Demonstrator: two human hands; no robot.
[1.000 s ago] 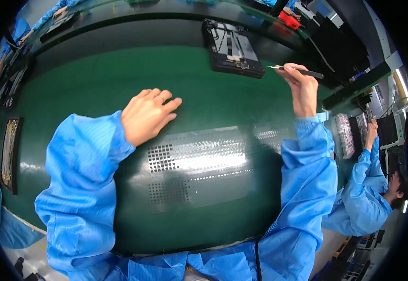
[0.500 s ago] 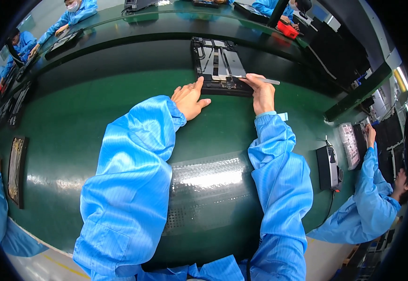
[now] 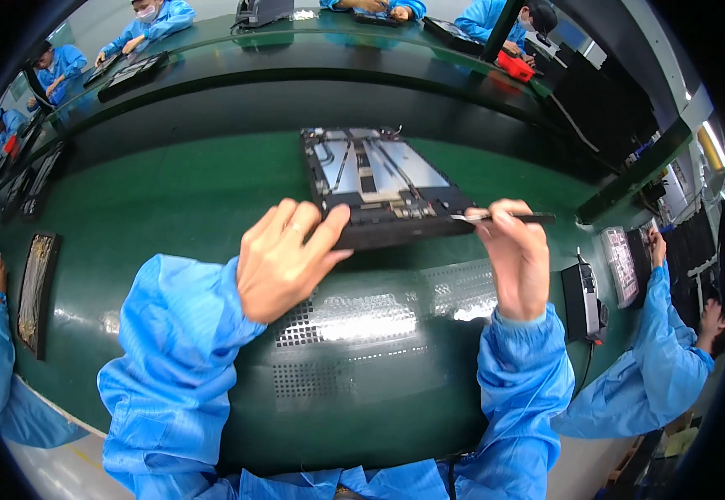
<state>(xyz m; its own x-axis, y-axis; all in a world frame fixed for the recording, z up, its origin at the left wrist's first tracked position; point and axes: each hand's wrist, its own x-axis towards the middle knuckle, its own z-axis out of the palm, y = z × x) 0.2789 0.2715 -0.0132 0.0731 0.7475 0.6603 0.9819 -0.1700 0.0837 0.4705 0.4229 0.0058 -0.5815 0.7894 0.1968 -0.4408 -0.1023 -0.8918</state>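
The left hand [image 3: 286, 260] is clamped on the device [image 3: 383, 185] at its near left corner; the right hand [image 3: 516, 257] pinches tweezers [image 3: 535, 218] by the near right corner. The device is over the table [image 3: 171, 187], beyond a dotted sheet [image 3: 362, 318].

Bright-blue, slightly shiny fabric smock [image 3: 316, 486] has faint fine stripes and baggy, wrinkled long sleeves [image 3: 171, 358] gathered at the wrists, pale-blue band [image 3: 522, 317] edging the right one, left hand [image 3: 283, 262] and right hand [image 3: 519, 262] bare.
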